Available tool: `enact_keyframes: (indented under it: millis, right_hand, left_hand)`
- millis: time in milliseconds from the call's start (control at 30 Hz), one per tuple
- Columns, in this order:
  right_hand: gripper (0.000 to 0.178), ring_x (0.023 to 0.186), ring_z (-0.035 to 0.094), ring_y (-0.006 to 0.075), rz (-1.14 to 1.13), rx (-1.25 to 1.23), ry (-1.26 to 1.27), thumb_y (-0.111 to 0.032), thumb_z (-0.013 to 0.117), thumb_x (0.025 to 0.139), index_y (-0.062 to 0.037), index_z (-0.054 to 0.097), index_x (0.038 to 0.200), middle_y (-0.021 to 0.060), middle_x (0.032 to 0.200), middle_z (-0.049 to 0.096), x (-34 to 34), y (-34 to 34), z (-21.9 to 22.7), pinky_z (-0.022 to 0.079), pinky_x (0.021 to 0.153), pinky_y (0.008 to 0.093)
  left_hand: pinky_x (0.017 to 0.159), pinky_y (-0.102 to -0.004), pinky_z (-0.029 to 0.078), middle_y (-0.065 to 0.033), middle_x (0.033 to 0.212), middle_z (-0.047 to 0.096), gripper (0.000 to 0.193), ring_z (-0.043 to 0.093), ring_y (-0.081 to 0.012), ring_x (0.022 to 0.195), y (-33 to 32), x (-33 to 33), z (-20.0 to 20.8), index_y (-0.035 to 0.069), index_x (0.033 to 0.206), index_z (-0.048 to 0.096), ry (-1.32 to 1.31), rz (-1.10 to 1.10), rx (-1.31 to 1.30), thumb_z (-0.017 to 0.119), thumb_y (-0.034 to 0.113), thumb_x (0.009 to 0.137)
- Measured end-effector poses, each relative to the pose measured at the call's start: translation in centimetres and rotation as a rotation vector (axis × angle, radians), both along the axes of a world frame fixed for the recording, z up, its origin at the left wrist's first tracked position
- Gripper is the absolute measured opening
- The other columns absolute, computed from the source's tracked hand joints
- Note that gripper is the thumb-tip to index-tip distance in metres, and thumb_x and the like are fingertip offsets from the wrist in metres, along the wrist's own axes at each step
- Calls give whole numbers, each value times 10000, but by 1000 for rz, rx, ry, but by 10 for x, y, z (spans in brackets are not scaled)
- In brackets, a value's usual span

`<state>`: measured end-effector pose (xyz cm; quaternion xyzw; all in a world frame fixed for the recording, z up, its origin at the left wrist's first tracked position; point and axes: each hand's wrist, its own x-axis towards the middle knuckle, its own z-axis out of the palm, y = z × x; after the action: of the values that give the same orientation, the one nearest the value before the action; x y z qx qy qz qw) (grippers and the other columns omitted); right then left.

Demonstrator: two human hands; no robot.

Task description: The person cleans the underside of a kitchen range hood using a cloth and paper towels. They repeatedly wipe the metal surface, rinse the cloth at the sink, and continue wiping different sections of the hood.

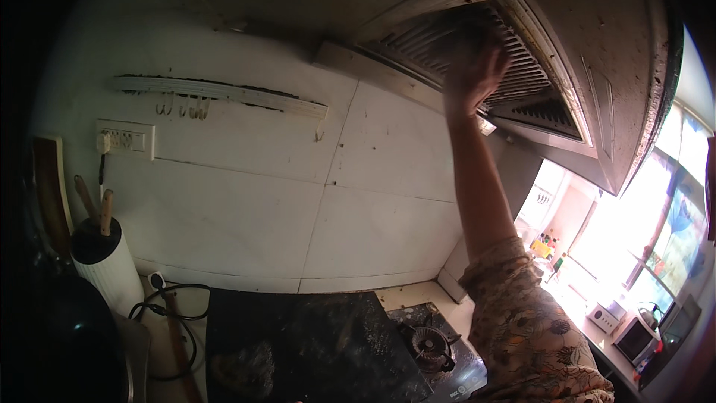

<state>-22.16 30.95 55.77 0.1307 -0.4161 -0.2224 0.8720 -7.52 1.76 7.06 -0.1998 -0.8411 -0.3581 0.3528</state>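
Observation:
My right arm, in a patterned sleeve, stretches up to the underside of a range hood [626,67]. Against the hood's slatted grille [526,67] is my right hand [477,78], blurred, with its fingers bent. A dark, smeared shape [464,41] lies between the fingers and the slats; its kind cannot be made out. Grease and brown stains mark the frame around the grille. My left hand is out of view.
Below lies a black sheet [313,343] over the stove, beside a gas burner [431,345]. A white knife block [110,276] and a looped black cable [198,321] are at left. A hook rail [224,92] and a socket panel [127,139] are on the tiled wall.

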Motion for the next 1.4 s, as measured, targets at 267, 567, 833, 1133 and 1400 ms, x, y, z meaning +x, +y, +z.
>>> enact_keyframes:
  millis: [267, 567, 833, 1133, 1400]
  right_hand:
    - [356, 1000, 490, 323, 91, -450, -399, -335, 453, 855, -119, 460, 1138, 151, 1094, 472, -38, 30, -4, 458, 745, 436]
    - [344, 996, 455, 336, 389, -175, -262, -167, 477, 836, -55, 435, 1158, 190, 1047, 465, -6, -31, -14, 415, 804, 392]
    - [333, 972, 465, 336, 990, -133, -238, -148, 442, 841, 22, 389, 1122, 203, 1041, 460, -22, -74, 10, 366, 850, 373]
    - [298, 898, 480, 306, 1157, -170, -446, -159, 432, 839, 9, 402, 1083, 172, 972, 485, -46, -29, -20, 373, 818, 349]
    - [313, 780, 443, 258, 1083, -320, -203, -154, 415, 837, 6, 389, 1105, 134, 892, 449, -6, -135, -16, 373, 778, 356]
  left_hand:
    - [522, -349, 455, -64, 796, 567, 126, 545, -252, 645, 1, -1, 7, 103, 847, 599, 21, -36, -36, 488, 153, 816]
    - [529, -352, 460, -61, 792, 563, 107, 544, -251, 653, -4, 5, 0, 103, 826, 594, 3, -12, -23, 509, 161, 798]
    - [542, -361, 468, -55, 825, 567, 127, 547, -257, 681, 1, 4, -2, 118, 849, 596, 22, -3, -86, 499, 165, 781]
    - [541, -367, 453, -81, 812, 544, 92, 530, -271, 678, 6, 5, 3, 99, 818, 575, 45, -28, -44, 490, 122, 789]
    - [568, -372, 462, -71, 846, 544, 110, 538, -273, 732, 4, 12, -2, 107, 832, 573, 36, 0, -60, 488, 137, 769]
